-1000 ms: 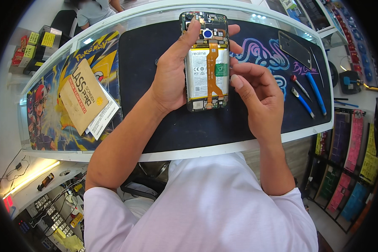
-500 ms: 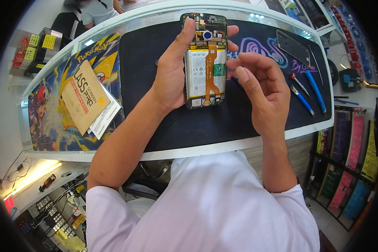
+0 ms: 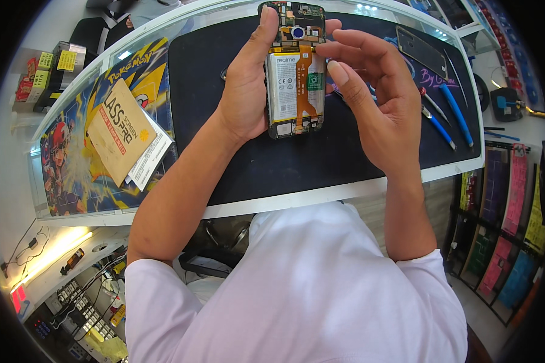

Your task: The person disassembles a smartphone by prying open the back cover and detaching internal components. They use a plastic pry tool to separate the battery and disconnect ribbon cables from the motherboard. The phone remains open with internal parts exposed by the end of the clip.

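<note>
My left hand (image 3: 246, 91) is closed around an opened smartphone (image 3: 276, 124) held upright above the dark mat. Its back is off, baring a silver-white battery (image 3: 286, 91), an orange flex cable (image 3: 304, 78) running lengthwise, and a circuit board with a round blue-centred camera at the top. My left thumb lies along the upper left edge; fingertips show past the right edge. Close by the phone's right side is my right hand (image 3: 378, 97), fingers curved and thumb held apart, nothing visible in it. Whether its fingertips touch the phone I cannot tell.
On the mat (image 3: 254, 175) at right lie a dark phone back cover (image 3: 421, 51), a blue-handled tool (image 3: 456, 115), a blue-and-silver tool (image 3: 438, 128), a red-capped thin tool (image 3: 433, 103) and a slim metal tool (image 3: 455, 81). Left, a brown paper envelope (image 3: 118, 130) covers white paper.
The phone and my left hand have shifted slightly upward in the picture. My right hand's fingers have come up closer to the phone's upper right edge.
</note>
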`<state>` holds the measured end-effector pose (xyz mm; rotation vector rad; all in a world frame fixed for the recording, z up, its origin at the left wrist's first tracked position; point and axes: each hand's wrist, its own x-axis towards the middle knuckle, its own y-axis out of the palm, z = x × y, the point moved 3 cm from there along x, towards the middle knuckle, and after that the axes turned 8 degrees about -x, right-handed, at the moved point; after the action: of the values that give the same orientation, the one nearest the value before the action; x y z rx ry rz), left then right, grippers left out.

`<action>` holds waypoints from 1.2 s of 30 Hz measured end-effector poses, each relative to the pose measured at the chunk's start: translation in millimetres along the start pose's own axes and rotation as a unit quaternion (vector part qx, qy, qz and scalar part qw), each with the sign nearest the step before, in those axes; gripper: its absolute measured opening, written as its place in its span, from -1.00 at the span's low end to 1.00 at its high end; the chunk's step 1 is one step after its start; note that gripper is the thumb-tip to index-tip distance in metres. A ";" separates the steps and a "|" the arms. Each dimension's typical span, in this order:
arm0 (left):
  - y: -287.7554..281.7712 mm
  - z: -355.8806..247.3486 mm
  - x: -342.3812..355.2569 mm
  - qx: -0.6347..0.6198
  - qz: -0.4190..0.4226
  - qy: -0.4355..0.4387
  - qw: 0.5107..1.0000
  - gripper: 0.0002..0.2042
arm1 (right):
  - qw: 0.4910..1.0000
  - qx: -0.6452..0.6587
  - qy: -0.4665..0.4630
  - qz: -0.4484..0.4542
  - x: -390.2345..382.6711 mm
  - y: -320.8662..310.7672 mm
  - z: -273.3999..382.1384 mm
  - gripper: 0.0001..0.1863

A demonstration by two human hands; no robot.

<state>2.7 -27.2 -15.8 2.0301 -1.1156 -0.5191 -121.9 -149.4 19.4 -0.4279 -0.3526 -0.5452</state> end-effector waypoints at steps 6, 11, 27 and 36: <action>-13.8 -2.0 0.5 -0.007 0.009 -0.002 1.000 -0.36 | 0.997 -0.068 -0.038 0.017 13.2 -1.3 4.0 -0.64; -6.8 -2.2 -0.1 -0.019 0.027 -0.009 0.999 -0.34 | 0.994 -0.083 -0.012 0.068 19.0 -5.2 7.5 -0.64; 9.0 2.2 -2.1 -0.002 0.003 -0.017 1.000 -0.35 | 0.991 -0.118 -0.043 0.052 23.4 -1.5 16.0 -0.65; 7.6 1.1 -4.3 0.016 0.015 -0.014 1.000 -0.31 | 0.991 -0.129 -0.021 0.021 15.0 6.9 23.7 -0.60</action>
<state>-4.4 -26.6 -10.7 2.0352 -1.1767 -0.5190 -110.9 -139.1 44.0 -0.6968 -0.3132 -0.5430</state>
